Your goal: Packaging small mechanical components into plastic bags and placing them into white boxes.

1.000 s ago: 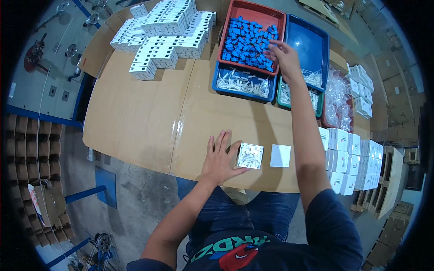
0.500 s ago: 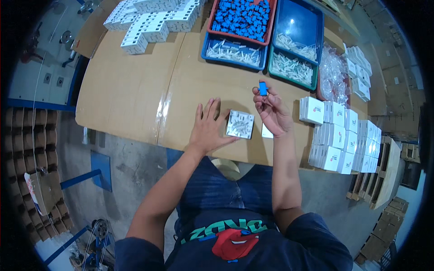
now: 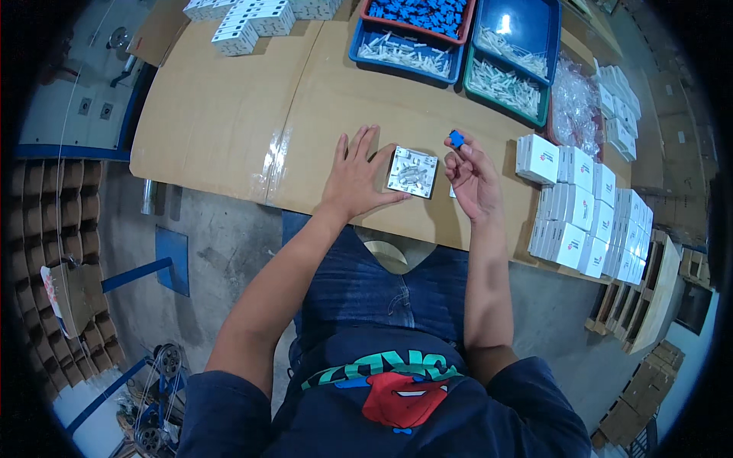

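Note:
My left hand [image 3: 353, 177] lies flat on the cardboard-covered table with its fingers spread. Its thumb and index finger reach to the left side of a small square white box [image 3: 412, 174], which is open at the top and has small pale pieces inside. To the right of the box, my right hand [image 3: 475, 182] is raised over the table. Thumb and fingertips pinch a small blue plastic piece [image 3: 456, 139], the other fingers curled. Beneath that hand a bit of a white flat item shows, mostly hidden.
Ahead stand a red tray of blue pieces [image 3: 420, 17], a blue tray [image 3: 405, 62] and a green tray [image 3: 504, 88] with white plugs. Stacked white boxes [image 3: 569, 202] line the right edge, beside clear plastic bags [image 3: 574, 99]. More white blocks [image 3: 252, 29] sit far left.
The whole view has tilted, so the table sits higher in the picture. The blue piece has turned between my right fingertips. My left hand stays beside the box.

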Tool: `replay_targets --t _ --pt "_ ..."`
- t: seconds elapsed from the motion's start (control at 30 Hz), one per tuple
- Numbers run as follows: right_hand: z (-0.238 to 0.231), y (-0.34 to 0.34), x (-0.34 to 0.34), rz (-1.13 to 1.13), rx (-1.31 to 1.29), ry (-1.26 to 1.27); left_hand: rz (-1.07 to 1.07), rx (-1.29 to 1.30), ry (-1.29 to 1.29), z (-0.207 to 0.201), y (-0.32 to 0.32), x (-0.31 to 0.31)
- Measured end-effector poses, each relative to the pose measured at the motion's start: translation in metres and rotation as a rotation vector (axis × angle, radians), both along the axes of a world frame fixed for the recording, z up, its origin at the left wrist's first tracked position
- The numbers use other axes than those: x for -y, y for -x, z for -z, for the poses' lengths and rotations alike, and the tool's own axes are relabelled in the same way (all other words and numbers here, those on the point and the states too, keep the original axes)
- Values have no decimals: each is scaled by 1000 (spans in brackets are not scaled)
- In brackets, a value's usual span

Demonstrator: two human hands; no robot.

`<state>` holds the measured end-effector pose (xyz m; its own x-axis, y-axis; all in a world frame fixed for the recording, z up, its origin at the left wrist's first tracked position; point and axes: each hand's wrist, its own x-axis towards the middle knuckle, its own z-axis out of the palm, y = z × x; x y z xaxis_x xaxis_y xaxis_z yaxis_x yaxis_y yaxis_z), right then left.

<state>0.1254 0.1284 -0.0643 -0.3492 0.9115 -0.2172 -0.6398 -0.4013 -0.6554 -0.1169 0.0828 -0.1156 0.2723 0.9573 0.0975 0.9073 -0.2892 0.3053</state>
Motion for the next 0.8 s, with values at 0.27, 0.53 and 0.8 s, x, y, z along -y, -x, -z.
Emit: replay_targets --t 0.27,0.53,0.8 --pt "15 2 -3 -89 -87 37 -1 -1 13 -1 -1 1" --pt "20 10 0 23 91 64 -14 14 5 1 0 6" --pt "13 16 -6 -3 239 38 -4 71 -45 5 2 -4"
